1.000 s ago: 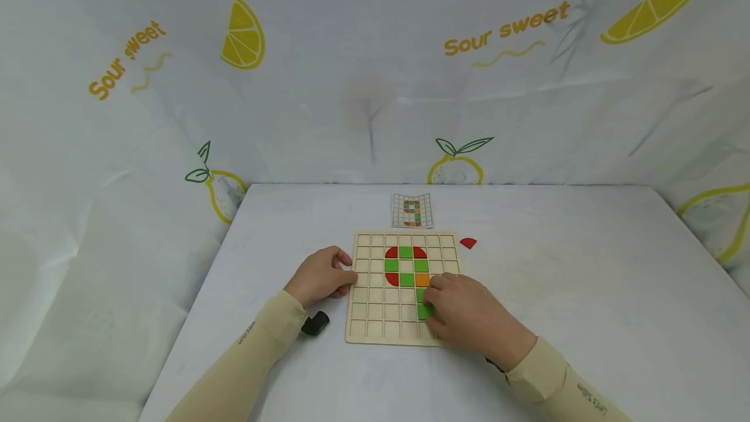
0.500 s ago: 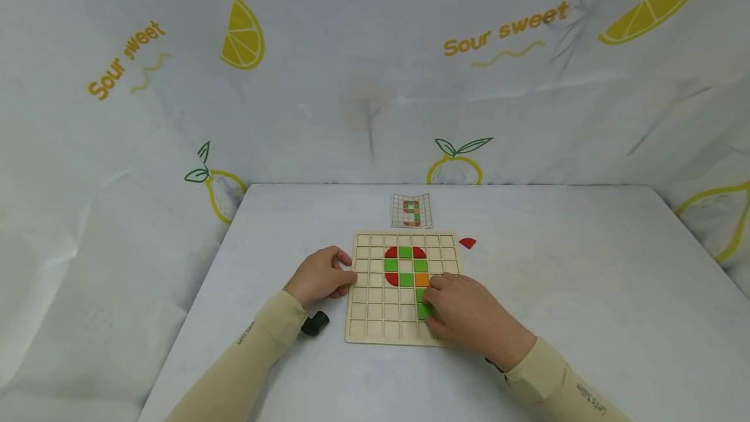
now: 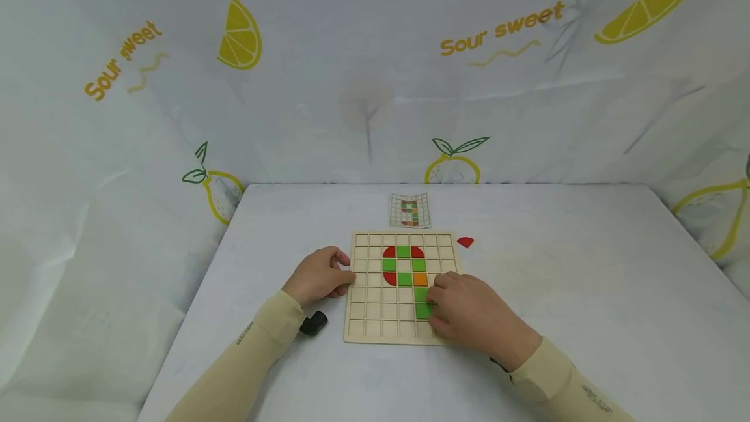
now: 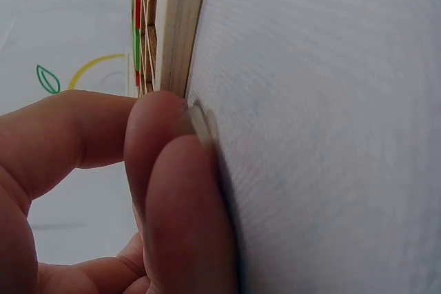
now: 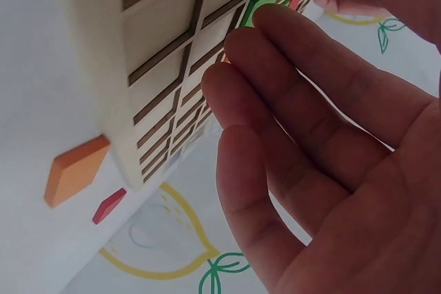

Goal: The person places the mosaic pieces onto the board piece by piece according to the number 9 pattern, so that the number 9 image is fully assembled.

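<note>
A light wooden grid board (image 3: 375,311) lies on the table in the head view. Red quarter-round, green square and orange square tiles in it make a ring with a tail running down. Beside the board's left edge, my left hand (image 3: 319,277) rests with its fingertips against the rim; the wrist view shows them at the board's side. My right hand (image 3: 471,311) is over the board's lower right, fingers loosely bent near the lower green tile (image 3: 423,310). In the right wrist view nothing shows between those fingers, though the thumb side is partly cut off.
A printed pattern card (image 3: 409,210) lies behind the board. A loose red quarter-round piece (image 3: 465,241) is off its upper right corner. In the right wrist view, a loose orange piece (image 5: 77,170) lies beside the board. A black object (image 3: 314,323) sits by the left wrist.
My right hand has shifted slightly right, uncovering more of the green tiles. The left hand stays at the board's edge. The whole view has drifted a little left.
</note>
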Tool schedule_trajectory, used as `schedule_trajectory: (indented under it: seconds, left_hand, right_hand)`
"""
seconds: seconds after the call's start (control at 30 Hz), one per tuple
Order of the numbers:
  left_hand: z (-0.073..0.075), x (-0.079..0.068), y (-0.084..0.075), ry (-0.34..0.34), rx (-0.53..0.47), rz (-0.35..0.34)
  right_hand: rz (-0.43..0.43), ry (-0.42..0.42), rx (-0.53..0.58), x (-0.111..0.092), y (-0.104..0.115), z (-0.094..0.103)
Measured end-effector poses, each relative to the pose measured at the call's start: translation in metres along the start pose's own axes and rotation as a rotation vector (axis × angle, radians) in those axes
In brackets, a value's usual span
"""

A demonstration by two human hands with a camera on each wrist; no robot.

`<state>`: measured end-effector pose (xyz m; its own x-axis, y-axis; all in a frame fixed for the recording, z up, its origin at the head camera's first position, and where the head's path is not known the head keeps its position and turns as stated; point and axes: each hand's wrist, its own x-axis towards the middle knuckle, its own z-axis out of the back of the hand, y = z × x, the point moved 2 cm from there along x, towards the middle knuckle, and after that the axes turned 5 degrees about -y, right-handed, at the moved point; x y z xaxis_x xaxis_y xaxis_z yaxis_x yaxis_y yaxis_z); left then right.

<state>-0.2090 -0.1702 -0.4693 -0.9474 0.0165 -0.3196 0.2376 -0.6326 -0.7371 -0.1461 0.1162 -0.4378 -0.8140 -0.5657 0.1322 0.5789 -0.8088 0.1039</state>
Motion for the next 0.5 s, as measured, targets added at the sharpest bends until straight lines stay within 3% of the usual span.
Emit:
schedule_trajectory:
  seconds: [0.5]
  left_hand:
    - [0.001, 0.000, -0.001, 0.006, 0.001, 0.001]
  right_hand:
    - [-0.156, 0.026, -0.001, -0.040, -0.037, 0.008]
